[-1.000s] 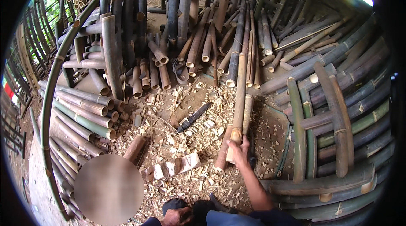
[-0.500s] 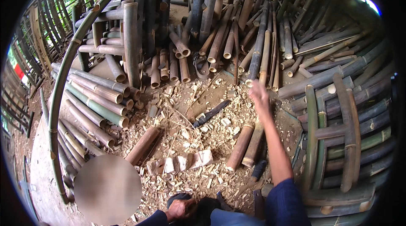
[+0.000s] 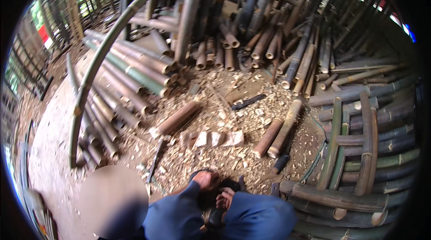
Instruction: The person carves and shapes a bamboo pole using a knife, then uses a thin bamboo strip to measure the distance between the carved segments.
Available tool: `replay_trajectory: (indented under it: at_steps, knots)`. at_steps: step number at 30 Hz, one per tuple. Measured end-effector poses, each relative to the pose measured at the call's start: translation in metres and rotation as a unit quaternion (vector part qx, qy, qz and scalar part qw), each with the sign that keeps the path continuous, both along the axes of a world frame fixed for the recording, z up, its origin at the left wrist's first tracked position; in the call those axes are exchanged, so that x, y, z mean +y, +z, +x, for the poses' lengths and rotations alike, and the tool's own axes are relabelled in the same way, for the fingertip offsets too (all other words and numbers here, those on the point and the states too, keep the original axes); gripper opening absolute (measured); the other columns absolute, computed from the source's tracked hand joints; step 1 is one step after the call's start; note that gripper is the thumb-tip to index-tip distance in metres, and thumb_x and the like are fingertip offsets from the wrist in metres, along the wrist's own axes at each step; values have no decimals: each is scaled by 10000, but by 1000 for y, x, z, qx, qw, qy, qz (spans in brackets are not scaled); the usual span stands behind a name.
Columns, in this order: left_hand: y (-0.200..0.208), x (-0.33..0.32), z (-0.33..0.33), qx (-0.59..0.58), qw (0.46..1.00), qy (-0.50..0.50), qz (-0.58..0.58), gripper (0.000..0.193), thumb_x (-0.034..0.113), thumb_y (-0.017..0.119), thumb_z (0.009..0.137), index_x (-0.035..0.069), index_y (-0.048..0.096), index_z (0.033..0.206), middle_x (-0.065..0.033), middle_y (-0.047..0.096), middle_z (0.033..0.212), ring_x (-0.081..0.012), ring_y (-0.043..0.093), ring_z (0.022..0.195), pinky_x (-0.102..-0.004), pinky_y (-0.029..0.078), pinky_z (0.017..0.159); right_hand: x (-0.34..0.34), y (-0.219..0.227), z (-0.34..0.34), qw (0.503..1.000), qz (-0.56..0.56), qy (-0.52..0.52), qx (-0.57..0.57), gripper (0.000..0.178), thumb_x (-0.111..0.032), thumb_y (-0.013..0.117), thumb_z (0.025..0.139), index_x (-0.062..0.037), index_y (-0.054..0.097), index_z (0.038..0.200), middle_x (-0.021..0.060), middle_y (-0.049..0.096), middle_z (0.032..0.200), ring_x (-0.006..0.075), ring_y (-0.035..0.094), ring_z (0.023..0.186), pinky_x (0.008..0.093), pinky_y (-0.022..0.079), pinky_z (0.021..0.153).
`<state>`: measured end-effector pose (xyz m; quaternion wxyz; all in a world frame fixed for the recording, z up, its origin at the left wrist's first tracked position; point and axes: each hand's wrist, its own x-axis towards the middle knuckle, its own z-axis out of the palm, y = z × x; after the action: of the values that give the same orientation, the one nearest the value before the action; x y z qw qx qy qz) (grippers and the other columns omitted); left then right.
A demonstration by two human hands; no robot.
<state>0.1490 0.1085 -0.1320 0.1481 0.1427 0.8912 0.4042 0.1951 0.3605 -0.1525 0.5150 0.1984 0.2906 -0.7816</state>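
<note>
Neither of my hands can be made out. A blurred round patch covers the lower left, and a dark blue shape (image 3: 128, 220), like a sleeve, runs into it, so anything there is hidden. My feet (image 3: 207, 180) rest among wood chips beyond my blue-trousered knees. Ahead of them lies a pale, notched wooden block (image 3: 218, 139). A dark, narrow blade-like tool (image 3: 155, 161) lies left of my feet. To the block's right are a short brown bamboo piece (image 3: 268, 138) and a longer bamboo piece (image 3: 286, 128); another brown bamboo length (image 3: 179, 118) lies to its left.
A long bent bamboo pole (image 3: 95, 68) arcs up the left side. Cut bamboo bundles (image 3: 143, 67) fan out behind it. A dark elongated object (image 3: 248, 102) lies on the chips ahead. Bamboo frames (image 3: 366, 143) and stacked poles crowd the right.
My outstretched right arm has gone out of view. The whole view has shifted, so the block and bamboo now appear higher and farther right, and more of my legs shows.
</note>
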Motion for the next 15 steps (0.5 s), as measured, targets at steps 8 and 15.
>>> replay_trajectory:
  at_steps: [8,15]
  knots:
    - [1,-49,6,7,871,486,64,517,137,811,759,87,677,1256,-208,705,1113,-341,687,946,-443,542,853,26,25,8,987,127,31,94,274,-180,494,1070,-78,473,1323,190,654,1087,291,699,970,449,591,874]
    - [7,-177,24,-26,827,515,-223,592,294,743,846,-5,488,1289,-236,569,1190,-424,552,1165,-514,481,973,78,112,79,950,244,-104,162,282,-200,521,1058,-56,508,1300,163,654,1031,248,676,925,409,567,834]
